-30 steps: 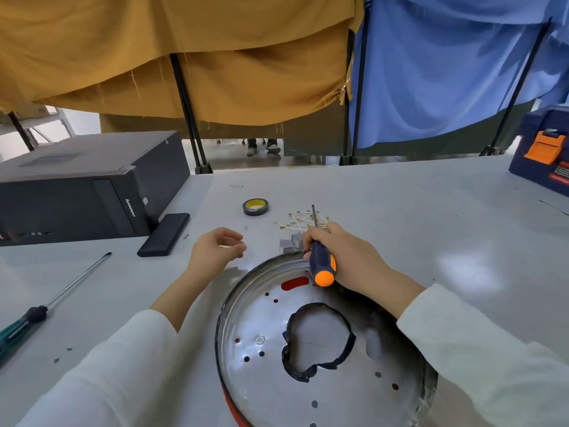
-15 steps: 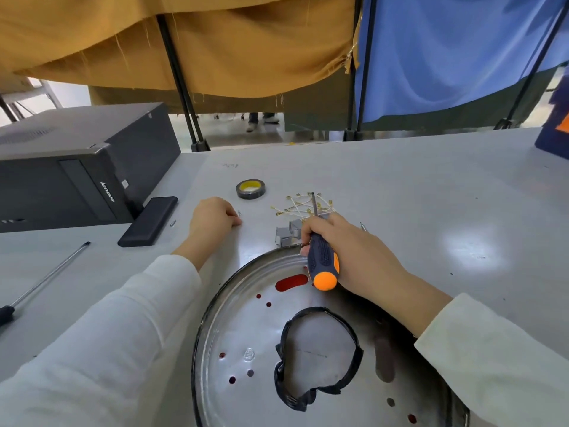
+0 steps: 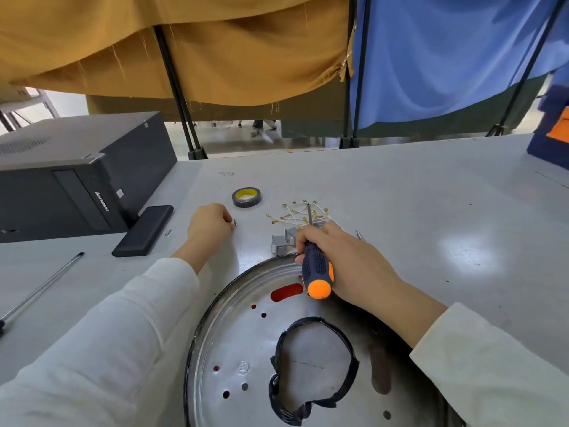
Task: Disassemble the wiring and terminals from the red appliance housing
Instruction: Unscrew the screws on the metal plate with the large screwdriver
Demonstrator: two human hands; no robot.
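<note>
Now right hand grips screwdriver, shaft pointing away toward wire bundle just beyond fingers; left hand pinches small screw on tabletop, farther left.

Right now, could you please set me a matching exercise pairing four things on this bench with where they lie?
Things:
1. tape roll
2. screwdriver
3. wire bundle
4. black loop

Places:
A. inside the metal pan
B. gripped in the right hand
C. on the table beyond the left hand
D. on the table beyond the right hand, behind the screwdriver's shaft

Pairs: 1-C, 2-B, 3-D, 4-A
</note>
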